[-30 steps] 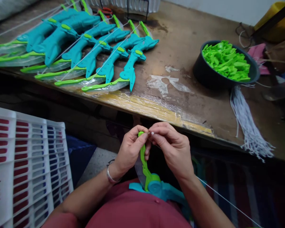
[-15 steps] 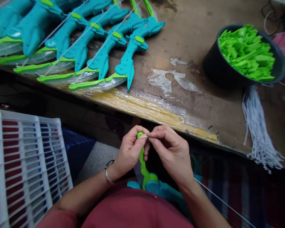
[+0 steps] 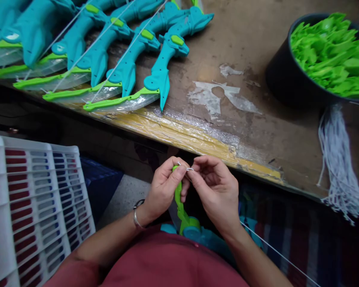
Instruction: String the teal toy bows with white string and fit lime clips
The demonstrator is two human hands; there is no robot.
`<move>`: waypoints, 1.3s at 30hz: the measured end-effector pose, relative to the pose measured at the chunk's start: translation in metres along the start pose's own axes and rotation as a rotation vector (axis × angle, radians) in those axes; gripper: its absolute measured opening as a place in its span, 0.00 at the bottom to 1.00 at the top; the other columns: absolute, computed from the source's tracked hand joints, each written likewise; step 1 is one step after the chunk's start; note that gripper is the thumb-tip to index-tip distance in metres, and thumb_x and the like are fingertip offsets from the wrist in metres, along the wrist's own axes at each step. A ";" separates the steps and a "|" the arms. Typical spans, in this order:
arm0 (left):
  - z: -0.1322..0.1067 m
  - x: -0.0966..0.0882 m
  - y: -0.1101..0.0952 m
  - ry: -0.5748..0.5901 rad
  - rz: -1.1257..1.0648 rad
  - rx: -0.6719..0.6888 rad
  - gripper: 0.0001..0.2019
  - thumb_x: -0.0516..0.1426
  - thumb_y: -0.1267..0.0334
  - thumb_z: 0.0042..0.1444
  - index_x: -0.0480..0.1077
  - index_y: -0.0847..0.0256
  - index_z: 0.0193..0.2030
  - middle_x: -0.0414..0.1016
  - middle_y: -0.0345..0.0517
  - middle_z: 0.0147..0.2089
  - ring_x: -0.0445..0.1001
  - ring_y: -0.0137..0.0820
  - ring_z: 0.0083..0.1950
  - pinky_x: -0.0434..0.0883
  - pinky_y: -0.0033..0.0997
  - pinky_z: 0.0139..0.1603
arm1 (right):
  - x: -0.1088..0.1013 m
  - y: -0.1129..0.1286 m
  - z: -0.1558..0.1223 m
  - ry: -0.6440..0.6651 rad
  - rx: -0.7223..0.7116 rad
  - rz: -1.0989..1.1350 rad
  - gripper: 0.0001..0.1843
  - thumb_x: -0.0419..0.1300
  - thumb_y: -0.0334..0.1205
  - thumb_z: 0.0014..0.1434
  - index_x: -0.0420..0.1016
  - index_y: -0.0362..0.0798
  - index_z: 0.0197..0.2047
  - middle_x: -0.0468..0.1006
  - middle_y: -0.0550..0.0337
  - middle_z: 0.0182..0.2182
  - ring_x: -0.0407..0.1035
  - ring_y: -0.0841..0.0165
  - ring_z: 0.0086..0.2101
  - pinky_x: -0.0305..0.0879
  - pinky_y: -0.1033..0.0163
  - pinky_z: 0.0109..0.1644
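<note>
Across the top of the frame stretches a worn brown table [image 3: 242, 44], with turquoise bows [image 3: 133, 56] lined up at upper left and a black bowl [image 3: 283, 75] of green pieces [image 3: 332, 59] at upper right. At lower centre, the left hand [image 3: 164, 183] has its grip closed near the tip of a green bow limb [image 3: 178, 197]. White cord [image 3: 189, 169] loops out towards the right hand [image 3: 219, 193], whose thumb and fingers curl close by; I can't tell whether they pinch it.
</note>
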State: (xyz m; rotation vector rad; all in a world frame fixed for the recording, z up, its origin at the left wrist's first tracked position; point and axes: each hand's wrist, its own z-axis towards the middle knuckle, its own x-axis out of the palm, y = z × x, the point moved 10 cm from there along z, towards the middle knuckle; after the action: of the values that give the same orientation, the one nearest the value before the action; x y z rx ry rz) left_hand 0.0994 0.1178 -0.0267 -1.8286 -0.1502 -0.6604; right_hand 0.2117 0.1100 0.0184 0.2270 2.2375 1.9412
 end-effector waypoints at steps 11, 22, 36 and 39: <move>-0.001 0.013 -0.002 0.083 -0.140 -0.070 0.11 0.62 0.59 0.65 0.68 0.62 0.35 0.67 0.36 0.28 0.66 0.21 0.20 0.69 0.20 0.18 | -0.004 0.042 0.002 0.253 -0.254 -0.325 0.05 0.62 0.33 0.65 0.75 0.50 0.36 0.80 0.55 0.45 0.76 0.65 0.44 0.74 0.58 0.49; -0.006 0.018 -0.005 0.040 -0.095 -0.078 0.11 0.65 0.59 0.62 0.71 0.64 0.34 0.70 0.35 0.22 0.67 0.21 0.18 0.69 0.18 0.18 | 0.002 0.073 -0.015 0.308 -0.475 -0.590 0.08 0.56 0.27 0.68 0.72 0.49 0.40 0.76 0.58 0.38 0.72 0.68 0.39 0.68 0.62 0.44; -0.007 0.014 -0.007 -0.020 0.028 -0.039 0.08 0.66 0.61 0.61 0.73 0.62 0.39 0.69 0.33 0.19 0.66 0.22 0.17 0.69 0.20 0.18 | -0.015 0.035 -0.003 0.242 -0.054 -0.333 0.05 0.61 0.33 0.65 0.77 0.50 0.36 0.77 0.65 0.30 0.71 0.72 0.32 0.67 0.67 0.37; -0.006 0.013 -0.007 -0.010 0.052 -0.049 0.08 0.65 0.60 0.61 0.72 0.61 0.38 0.69 0.33 0.20 0.66 0.23 0.17 0.69 0.21 0.17 | -0.017 0.030 -0.003 0.211 -0.032 -0.273 0.03 0.63 0.34 0.64 0.78 0.50 0.38 0.79 0.65 0.31 0.72 0.72 0.32 0.69 0.66 0.37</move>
State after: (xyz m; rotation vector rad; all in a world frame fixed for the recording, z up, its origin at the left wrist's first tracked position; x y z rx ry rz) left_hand 0.1056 0.1119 -0.0132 -1.8771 -0.0934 -0.6241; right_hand 0.2274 0.1080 0.0485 -0.2866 2.2176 1.9263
